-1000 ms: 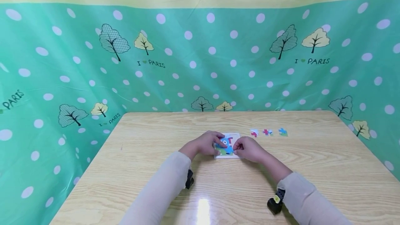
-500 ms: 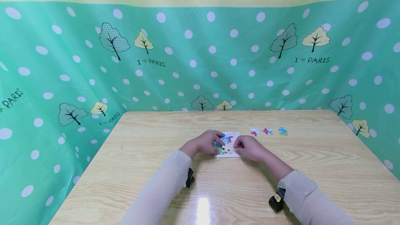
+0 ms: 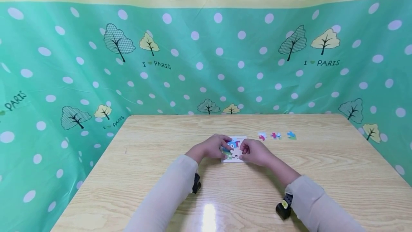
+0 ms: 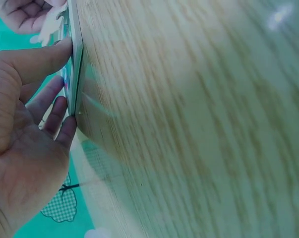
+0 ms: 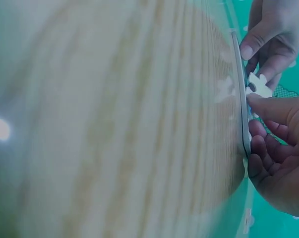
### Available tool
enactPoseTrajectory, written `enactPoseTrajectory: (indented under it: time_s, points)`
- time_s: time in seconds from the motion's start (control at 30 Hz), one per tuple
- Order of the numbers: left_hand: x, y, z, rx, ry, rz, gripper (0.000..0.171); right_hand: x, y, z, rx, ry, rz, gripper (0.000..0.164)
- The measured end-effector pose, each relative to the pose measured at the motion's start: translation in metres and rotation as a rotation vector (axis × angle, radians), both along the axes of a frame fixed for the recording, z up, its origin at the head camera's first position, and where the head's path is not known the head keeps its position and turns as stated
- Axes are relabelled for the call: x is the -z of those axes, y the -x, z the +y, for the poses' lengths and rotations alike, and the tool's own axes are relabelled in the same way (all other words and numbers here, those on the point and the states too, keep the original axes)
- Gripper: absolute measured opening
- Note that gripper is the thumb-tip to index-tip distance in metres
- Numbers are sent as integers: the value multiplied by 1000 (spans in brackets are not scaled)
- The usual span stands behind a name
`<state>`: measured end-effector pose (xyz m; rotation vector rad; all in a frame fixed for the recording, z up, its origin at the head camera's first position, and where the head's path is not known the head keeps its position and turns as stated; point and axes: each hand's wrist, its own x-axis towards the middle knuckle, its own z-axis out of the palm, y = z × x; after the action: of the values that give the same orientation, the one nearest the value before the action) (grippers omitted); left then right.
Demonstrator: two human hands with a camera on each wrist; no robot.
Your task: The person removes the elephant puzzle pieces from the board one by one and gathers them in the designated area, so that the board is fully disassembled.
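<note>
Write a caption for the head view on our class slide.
Left hand touches a puzzle board; right hand holds a pale piece, loose pieces beyond.

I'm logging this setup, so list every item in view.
Table: one, light wood-grain, foreground.
Jigsaw board: one, white-bordered, blue character, on the table.
Held jigsaw piece: one, pale side showing, over the board.
Loose jigsaw pieces: three (white and red; red, white and blue; blue and green), right of the board.
Cloth backdrop: one, green with white dots, cream top band, behind and beside the table.
Printed trees: ten in the head view, five checked, five pale yellow, on the cloth.
"PARIS" lettering: four there, black, on the cloth.
Sleeves: two, pale grey, left and right.
Wrist cameras: two, black, by the cuffs.
Left hand: one, bare, touching the board.
Right hand: one, bare, pinching the held piece.
</note>
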<state>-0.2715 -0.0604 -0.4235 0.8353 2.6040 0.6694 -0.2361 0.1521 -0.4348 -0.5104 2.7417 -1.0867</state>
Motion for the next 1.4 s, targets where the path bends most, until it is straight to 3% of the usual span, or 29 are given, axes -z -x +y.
enactPoseTrajectory:
  time_s: [0.4,0.67,0.8,0.97,1.3,1.4]
  points:
    - [3,2,0,12,13,3,32,-2,-2,14,13,224,-106,7]
    - [4,2,1,14,21,7,33,-6,-6,25,22,337,-149,10]
    - [5,3,1,11,22,4,32,-8,-8,31,64,392,-182,12]
    - [4,2,1,3,21,-8,32,-9,-10,39,111,429,-182,14]
    - [7,3,1,10,23,1,32,-5,-11,56,70,533,-174,16]
    - [7,3,1,5,26,-3,31,-5,-13,60,72,550,-170,9]
